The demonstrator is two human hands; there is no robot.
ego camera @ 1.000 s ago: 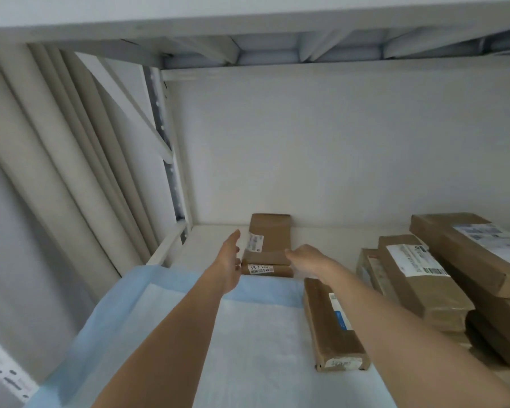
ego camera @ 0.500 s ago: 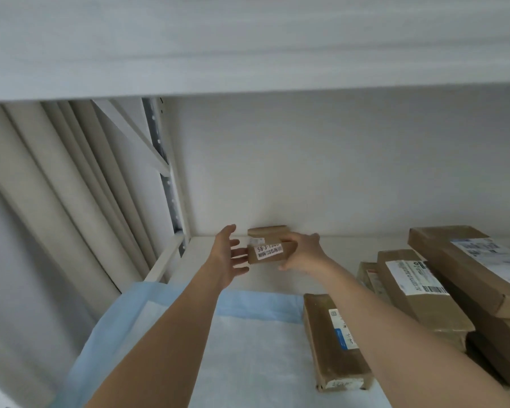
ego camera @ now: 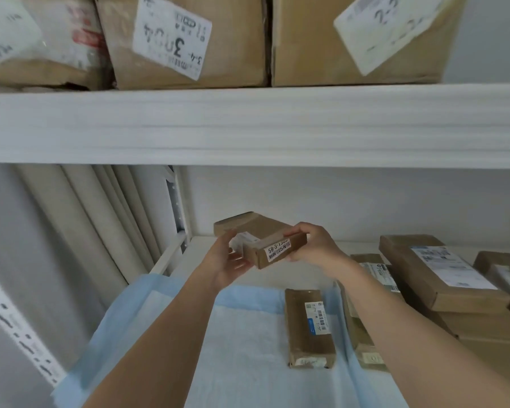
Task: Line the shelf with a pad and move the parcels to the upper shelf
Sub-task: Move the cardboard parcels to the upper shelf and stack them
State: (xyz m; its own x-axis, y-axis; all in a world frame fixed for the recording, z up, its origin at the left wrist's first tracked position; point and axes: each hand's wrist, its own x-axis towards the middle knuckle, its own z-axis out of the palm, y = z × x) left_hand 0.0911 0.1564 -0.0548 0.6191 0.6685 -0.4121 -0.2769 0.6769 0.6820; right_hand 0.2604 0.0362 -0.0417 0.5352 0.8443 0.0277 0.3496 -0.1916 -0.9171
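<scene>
Both hands are holding a small flat brown cardboard parcel with a white printed label (ego camera: 270, 241) in the air above the rear of the lower white shelf (ego camera: 277, 245), below the front edge of the upper white shelf (ego camera: 253, 125). The right hand (ego camera: 314, 244) is grasping its right end, thumb on top; the left hand (ego camera: 226, 259) is supporting its left end with fingers spread, loosely cupping it. A light blue absorbent pad (ego camera: 233, 343) is covering the shelf's front left portion. A narrow brown parcel (ego camera: 308, 328) is lying on the pad's right edge. Further brown parcels (ego camera: 436, 275) are stacked at the right side. Large cardboard boxes (ego camera: 189, 39) are sitting on the upper shelf.
</scene>
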